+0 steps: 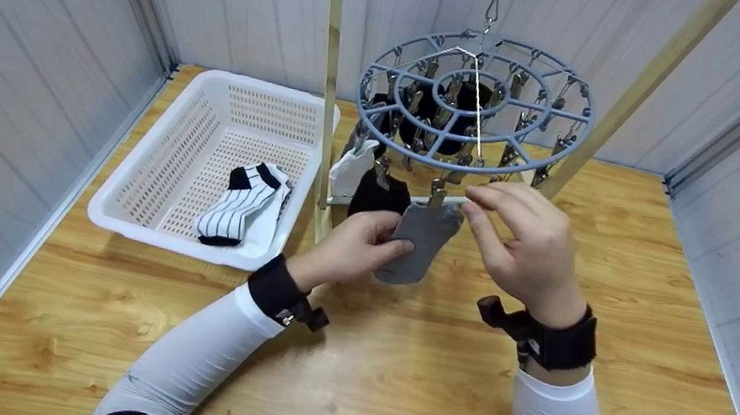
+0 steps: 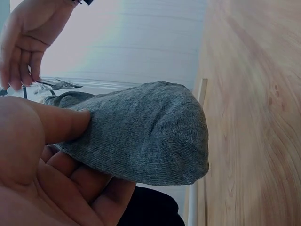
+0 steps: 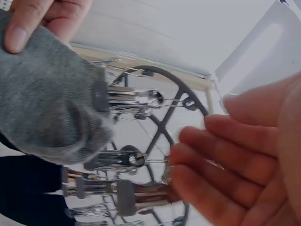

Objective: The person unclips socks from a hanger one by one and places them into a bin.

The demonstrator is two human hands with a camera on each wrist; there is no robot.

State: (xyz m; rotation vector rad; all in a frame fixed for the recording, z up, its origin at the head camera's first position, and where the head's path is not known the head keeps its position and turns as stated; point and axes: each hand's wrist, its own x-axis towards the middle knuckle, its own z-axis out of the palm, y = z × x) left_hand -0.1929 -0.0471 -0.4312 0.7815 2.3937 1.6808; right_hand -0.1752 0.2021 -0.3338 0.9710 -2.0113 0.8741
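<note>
A grey sock (image 1: 424,248) hangs by its cuff from a metal clip (image 1: 438,194) on the round blue-grey drying hanger (image 1: 434,161). My left hand (image 1: 357,245) pinches the sock below the clip, thumb on the near face and fingers behind, as the left wrist view shows. To the right of the cuff is my right hand (image 1: 531,248), its fingers loosely bent and nothing between them. In the right wrist view, the clip (image 3: 134,97) bites the sock's edge, with the right palm (image 3: 263,188) apart from it.
A black sock (image 1: 375,197) and a white sock (image 1: 350,170) hang left of the grey one, with more dark socks further back. At left, a white basket (image 1: 121,227) holds a striped sock (image 1: 235,214) and another white piece. Wooden posts (image 1: 331,64) flank the hanger.
</note>
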